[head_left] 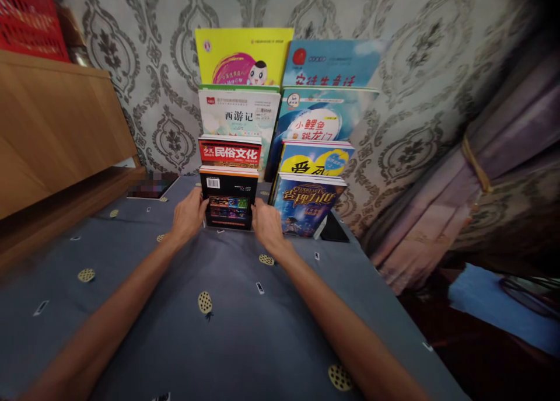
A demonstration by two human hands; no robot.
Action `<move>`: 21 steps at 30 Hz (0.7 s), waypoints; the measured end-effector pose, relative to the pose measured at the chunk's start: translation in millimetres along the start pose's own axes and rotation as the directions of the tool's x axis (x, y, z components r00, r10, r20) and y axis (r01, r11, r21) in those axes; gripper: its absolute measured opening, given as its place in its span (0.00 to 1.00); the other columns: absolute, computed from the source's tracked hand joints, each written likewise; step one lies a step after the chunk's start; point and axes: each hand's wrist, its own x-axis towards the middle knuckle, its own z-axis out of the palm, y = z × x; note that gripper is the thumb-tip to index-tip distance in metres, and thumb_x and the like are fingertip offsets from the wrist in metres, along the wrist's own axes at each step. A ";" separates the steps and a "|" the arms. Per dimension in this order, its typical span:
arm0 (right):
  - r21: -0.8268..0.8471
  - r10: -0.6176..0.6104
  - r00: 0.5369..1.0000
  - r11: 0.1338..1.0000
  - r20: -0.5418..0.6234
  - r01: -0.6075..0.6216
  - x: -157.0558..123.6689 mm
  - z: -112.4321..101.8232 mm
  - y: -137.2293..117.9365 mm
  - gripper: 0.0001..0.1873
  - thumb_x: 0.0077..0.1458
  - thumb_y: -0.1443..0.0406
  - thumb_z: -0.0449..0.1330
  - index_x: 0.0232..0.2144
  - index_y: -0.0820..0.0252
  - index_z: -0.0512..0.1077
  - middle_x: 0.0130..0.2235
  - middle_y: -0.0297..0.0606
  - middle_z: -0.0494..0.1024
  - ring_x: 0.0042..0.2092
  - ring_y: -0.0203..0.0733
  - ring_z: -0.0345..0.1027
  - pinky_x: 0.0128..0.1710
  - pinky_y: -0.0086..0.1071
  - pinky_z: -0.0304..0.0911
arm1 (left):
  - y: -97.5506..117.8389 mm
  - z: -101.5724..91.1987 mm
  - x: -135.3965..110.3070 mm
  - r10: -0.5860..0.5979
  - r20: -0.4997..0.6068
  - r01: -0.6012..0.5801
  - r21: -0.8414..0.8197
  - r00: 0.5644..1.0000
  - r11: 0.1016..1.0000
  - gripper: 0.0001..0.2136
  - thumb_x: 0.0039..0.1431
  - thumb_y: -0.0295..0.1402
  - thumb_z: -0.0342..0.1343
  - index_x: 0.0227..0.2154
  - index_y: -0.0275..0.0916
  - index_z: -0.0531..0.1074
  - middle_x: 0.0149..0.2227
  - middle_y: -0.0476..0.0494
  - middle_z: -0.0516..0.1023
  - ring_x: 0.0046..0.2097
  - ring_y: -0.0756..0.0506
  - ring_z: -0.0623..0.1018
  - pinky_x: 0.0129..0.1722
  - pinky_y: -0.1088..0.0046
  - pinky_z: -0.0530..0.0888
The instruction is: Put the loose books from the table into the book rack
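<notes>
A black book [230, 213] with a barcode and small colour pictures on its cover stands upright at the front of the left row. My left hand [189, 216] is closed at its left edge, fingers curled. At the right edge of the same book, my right hand [266, 223] is also closed, thumb and fingers against the side. Behind it rise a red book [236, 152], a pale book [238, 116] and a tall yellow book [245, 51]. A dark blue book [306, 205] fronts the right row, just beyond my right hand.
Behind the blue book stand a yellow-and-blue book [312, 160], a teal book [324, 115] and a taller blue book [332, 62]. A dark flat device [153, 186] lies at left by the wooden cabinet [56, 126]. A curtain [437, 208] hangs at right past the grey cloth's edge [394, 299].
</notes>
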 end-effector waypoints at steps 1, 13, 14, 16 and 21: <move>-0.002 -0.001 1.000 1.000 0.001 0.001 0.1 0.2 0.3 0.13 0.70 0.69 0.48 0.49 0.65 0.70 0.42 0.53 0.83 0.45 0.49 0.79 0.39 0.32 0.65 | -0.1 0.1 0.0 0.001 0.001 -0.001 0.001 1.000 1.000 0.04 0.66 0.31 0.50 0.42 0.39 0.65 0.37 0.42 0.77 0.38 0.41 0.77 0.34 0.69 0.67; -0.034 -0.013 1.000 0.999 0.014 0.013 -0.7 -1.0 -0.5 0.14 0.70 0.67 0.46 0.50 0.66 0.69 0.41 0.53 0.83 0.44 0.48 0.79 0.39 0.32 0.65 | 0.0 0.6 -2.1 -0.007 -0.006 0.007 -0.036 1.000 0.999 0.06 0.66 0.32 0.48 0.43 0.39 0.66 0.38 0.42 0.76 0.38 0.41 0.76 0.36 0.68 0.68; -0.042 -0.012 1.000 0.999 0.018 0.012 -1.0 -1.5 -0.6 0.14 0.70 0.67 0.46 0.50 0.65 0.69 0.42 0.53 0.83 0.44 0.48 0.79 0.39 0.31 0.65 | -0.4 0.5 -2.1 -0.012 -0.003 0.012 -0.039 1.000 0.999 0.06 0.66 0.33 0.48 0.43 0.40 0.66 0.38 0.42 0.76 0.37 0.42 0.76 0.36 0.68 0.68; -0.052 -0.010 1.000 0.999 0.022 0.011 -1.3 -2.2 -0.4 0.14 0.70 0.67 0.46 0.51 0.65 0.69 0.42 0.52 0.83 0.44 0.48 0.79 0.38 0.31 0.65 | -1.6 0.1 -1.9 -0.013 0.007 0.014 -0.042 1.000 0.999 0.06 0.66 0.33 0.48 0.43 0.40 0.66 0.38 0.42 0.76 0.37 0.42 0.76 0.36 0.68 0.69; -0.055 -0.013 1.000 0.998 0.028 0.014 -2.1 -3.4 0.0 0.14 0.70 0.67 0.46 0.51 0.65 0.69 0.42 0.53 0.82 0.44 0.51 0.79 0.38 0.33 0.65 | -6.1 -2.1 -0.4 0.019 0.015 -0.018 -0.058 1.000 0.998 0.08 0.66 0.33 0.48 0.45 0.40 0.66 0.38 0.43 0.76 0.38 0.42 0.76 0.37 0.68 0.69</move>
